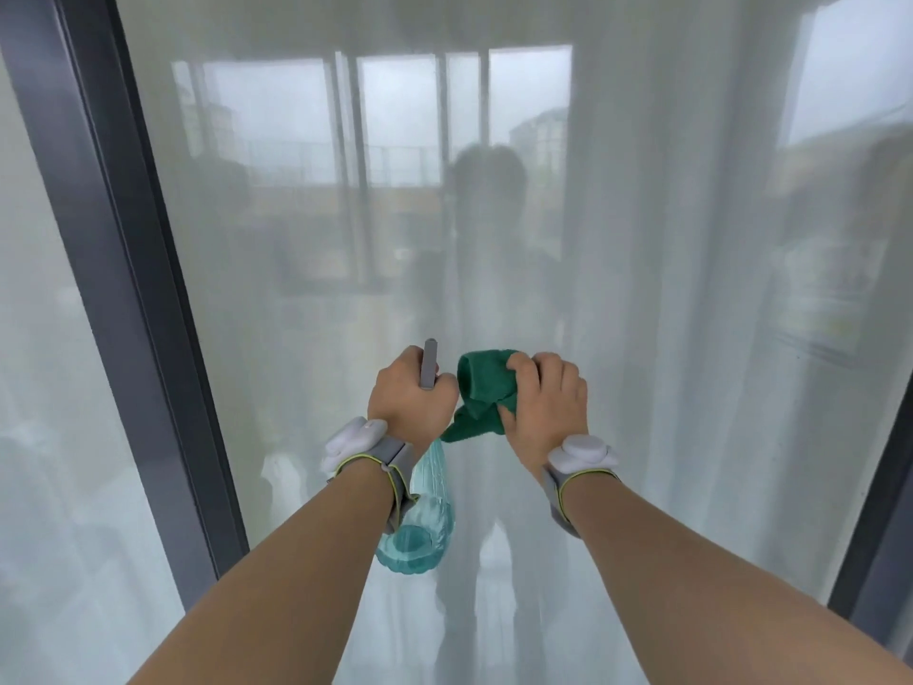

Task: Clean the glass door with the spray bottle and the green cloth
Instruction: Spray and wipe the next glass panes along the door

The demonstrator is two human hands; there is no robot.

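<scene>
The left hand [412,398] grips the pale-blue plastic spray bottle [420,516], its nozzle facing the large glass door [494,215] straight ahead, while the right hand [546,400] beside it clutches the bunched green cloth [481,393].

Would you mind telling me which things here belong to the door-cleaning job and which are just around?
For the job:
- spray bottle, held by the left hand
- green cloth, bunched in the right hand
- glass door

Just around:
- dark frame at the left
- white curtain behind the glass
- wristbands
</scene>
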